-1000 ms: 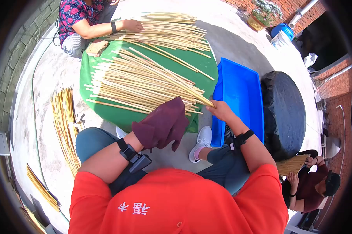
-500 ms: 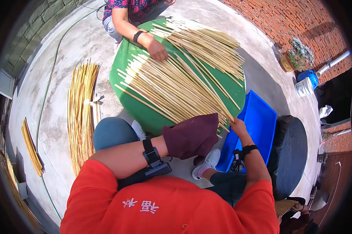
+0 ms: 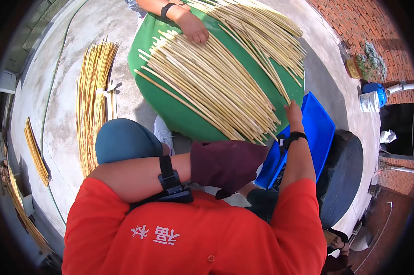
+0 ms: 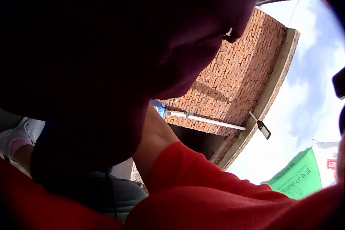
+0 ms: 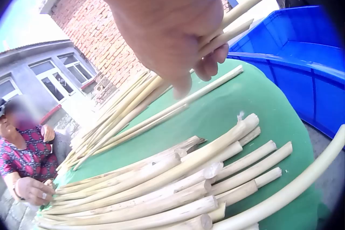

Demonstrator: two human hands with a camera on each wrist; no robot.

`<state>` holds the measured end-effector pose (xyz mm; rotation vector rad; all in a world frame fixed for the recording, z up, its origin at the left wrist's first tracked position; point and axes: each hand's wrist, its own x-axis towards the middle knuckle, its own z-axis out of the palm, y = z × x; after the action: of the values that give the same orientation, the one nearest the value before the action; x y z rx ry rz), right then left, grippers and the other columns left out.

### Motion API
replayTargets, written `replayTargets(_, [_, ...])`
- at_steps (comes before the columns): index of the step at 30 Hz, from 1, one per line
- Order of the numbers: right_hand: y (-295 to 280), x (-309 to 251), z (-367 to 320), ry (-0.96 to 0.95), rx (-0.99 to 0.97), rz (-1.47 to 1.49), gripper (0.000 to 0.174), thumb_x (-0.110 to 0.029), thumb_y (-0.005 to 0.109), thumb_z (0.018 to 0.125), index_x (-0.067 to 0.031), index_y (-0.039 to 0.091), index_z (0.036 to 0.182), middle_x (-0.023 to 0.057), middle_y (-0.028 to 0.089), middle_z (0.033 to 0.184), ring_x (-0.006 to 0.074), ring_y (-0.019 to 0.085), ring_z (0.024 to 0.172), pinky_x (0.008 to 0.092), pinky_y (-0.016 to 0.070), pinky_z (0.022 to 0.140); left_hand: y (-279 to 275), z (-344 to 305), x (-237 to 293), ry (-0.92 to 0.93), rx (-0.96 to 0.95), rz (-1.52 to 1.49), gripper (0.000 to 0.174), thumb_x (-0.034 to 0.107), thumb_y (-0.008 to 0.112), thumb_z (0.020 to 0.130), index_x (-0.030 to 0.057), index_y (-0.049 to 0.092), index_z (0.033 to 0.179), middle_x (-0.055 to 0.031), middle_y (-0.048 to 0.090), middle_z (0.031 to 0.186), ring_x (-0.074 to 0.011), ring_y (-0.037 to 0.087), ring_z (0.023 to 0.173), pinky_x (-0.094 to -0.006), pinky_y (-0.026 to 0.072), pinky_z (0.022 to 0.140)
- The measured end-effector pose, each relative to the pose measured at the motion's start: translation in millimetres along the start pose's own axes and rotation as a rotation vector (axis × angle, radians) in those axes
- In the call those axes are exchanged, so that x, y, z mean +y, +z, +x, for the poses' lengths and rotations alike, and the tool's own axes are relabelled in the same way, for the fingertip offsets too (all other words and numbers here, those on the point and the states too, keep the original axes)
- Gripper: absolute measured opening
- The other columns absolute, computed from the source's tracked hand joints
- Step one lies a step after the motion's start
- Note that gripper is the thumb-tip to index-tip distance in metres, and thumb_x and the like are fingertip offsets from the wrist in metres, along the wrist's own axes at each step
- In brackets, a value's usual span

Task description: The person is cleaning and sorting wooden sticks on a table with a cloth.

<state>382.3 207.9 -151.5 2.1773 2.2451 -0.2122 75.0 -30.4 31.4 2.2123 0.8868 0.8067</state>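
Stalks: apparently sorting, gripping some in right hand; can't tell left hand's state under maroon cloth; next, calls for aligning ends.

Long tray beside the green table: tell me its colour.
The tray is plain bright blue, shown best in the right wrist view.

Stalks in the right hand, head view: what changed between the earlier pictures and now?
The right hand has carried its held stalks off the near pile to beside the far pile. The other person's hand has gone from the far pile to the near one. Unchanged: the left hand hidden under the maroon cloth, the blue bin beside the table.
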Motion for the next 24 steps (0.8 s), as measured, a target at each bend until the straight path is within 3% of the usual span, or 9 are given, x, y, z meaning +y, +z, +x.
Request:
replayTargets(6, [20.6, 6.6, 7.1, -0.028, -0.063, 0.051, 0.053, -0.030, 0.059, 0.079, -0.0180, 0.039, 0.127, 0.0216, 0.048, 0.115, 0.0412, 0.050, 0.101, 0.0473, 0.0443, 0.080, -1.6, 2.6, -5.6, -0.073, -0.201, -0.164, 0.025, 0.017, 0.056, 0.075, 0.0016, 0.052, 0.095, -0.0150, 0.058, 0.085, -0.0275, 0.059, 0.078, -0.0318, 0.0468, 0.070])
replayTargets(9, [27.7, -3.6, 2.7, 0.014, -0.080, 0.062, 0.056, -0.025, 0.060, 0.079, -0.0185, 0.038, 0.129, 0.0230, 0.047, 0.117, 0.0403, 0.048, 0.105, 0.0487, 0.0416, 0.085, 27.8, -15.5, -22.5, -0.001, -0.014, -0.166, 0.026, 0.019, 0.055, 0.078, 0.0032, 0.053, 0.100, -0.0144, 0.058, 0.089, -0.0261, 0.058, 0.084, -0.0320, 0.0460, 0.073])
replayTargets(12, [23.6, -35.4, -3.6, -0.076, 0.151, 0.039, 0.056, -0.025, 0.059, 0.080, -0.0128, 0.037, 0.129, 0.0246, 0.043, 0.121, 0.0414, 0.045, 0.109, 0.0502, 0.0386, 0.088, 14.3, -14.2, -18.2, -0.018, -0.225, -0.158, 0.031, 0.021, 0.054, 0.081, 0.0044, 0.052, 0.107, -0.0144, 0.057, 0.097, -0.0240, 0.057, 0.089, -0.0317, 0.0448, 0.078])
replayTargets(14, [17.2, -73.8, -12.2, -0.430, 0.358, 0.128, 0.056, -0.028, 0.055, 0.083, -0.0034, 0.035, 0.129, 0.0270, 0.039, 0.125, 0.0434, 0.040, 0.113, 0.0491, 0.0349, 0.093, 5.8, -12.2, -9.6, -0.032, -0.270, -0.119, 0.034, 0.022, 0.055, 0.081, 0.0048, 0.051, 0.110, -0.0137, 0.057, 0.100, -0.0230, 0.056, 0.092, -0.0308, 0.0444, 0.079])
replayTargets(16, [12.9, -119.1, -31.8, -0.629, 0.369, 0.175, 0.059, -0.030, 0.051, 0.085, 0.0023, 0.032, 0.130, 0.0283, 0.031, 0.131, 0.0445, 0.030, 0.121, 0.0477, 0.0281, 0.099, 2.4, -14.8, -7.7, -0.042, -0.316, -0.081, 0.037, 0.023, 0.056, 0.081, 0.0052, 0.050, 0.113, -0.0130, 0.056, 0.104, -0.0220, 0.056, 0.095, -0.0300, 0.0440, 0.081])
replayTargets(19, [5.1, -183.9, -68.8, -0.787, 0.212, 0.158, 0.064, -0.036, 0.049, 0.085, 0.0014, 0.027, 0.132, 0.0276, 0.022, 0.137, 0.0423, 0.020, 0.127, 0.0491, 0.0190, 0.103, -10.9, -18.6, -7.2, 0.056, -0.251, -0.067, 0.043, 0.025, 0.055, 0.082, 0.0071, 0.046, 0.120, -0.0113, 0.052, 0.114, -0.0190, 0.052, 0.103, -0.0280, 0.0400, 0.089])
replayTargets(21, [12.4, -212.7, -83.0, -0.841, 0.184, 0.142, 0.066, -0.039, 0.048, 0.085, 0.0009, 0.026, 0.133, 0.0272, 0.020, 0.138, 0.0414, 0.018, 0.129, 0.0503, 0.0170, 0.103, -40.1, -12.9, 2.1, -0.071, -0.566, -0.172, 0.048, 0.025, 0.049, 0.085, 0.0053, 0.038, 0.127, -0.0105, 0.044, 0.124, -0.0151, 0.045, 0.112, -0.0271, 0.0341, 0.096])
replayTargets(22, [18.8, -223.8, -87.7, -0.824, 0.174, 0.108, 0.068, -0.041, 0.047, 0.086, 0.0007, 0.024, 0.134, 0.0266, 0.018, 0.139, 0.0407, 0.017, 0.129, 0.0527, 0.0157, 0.103, -16.3, -18.3, -17.9, -0.071, -0.563, -0.168, 0.048, 0.025, 0.049, 0.085, 0.0053, 0.038, 0.127, -0.0105, 0.044, 0.124, -0.0151, 0.045, 0.112, -0.0271, 0.0341, 0.096])
replayTargets(24, [31.1, -233.6, -89.7, -0.806, 0.168, 0.070, 0.070, -0.043, 0.046, 0.086, 0.0005, 0.022, 0.135, 0.0260, 0.017, 0.140, 0.0399, 0.016, 0.130, 0.0551, 0.0143, 0.102, 53.4, -31.6, -72.3, -0.245, 0.209, -0.804, 0.047, 0.019, 0.039, 0.089, 0.0017, 0.028, 0.131, -0.0101, 0.035, 0.132, -0.0127, 0.038, 0.118, -0.0271, 0.0293, 0.101])
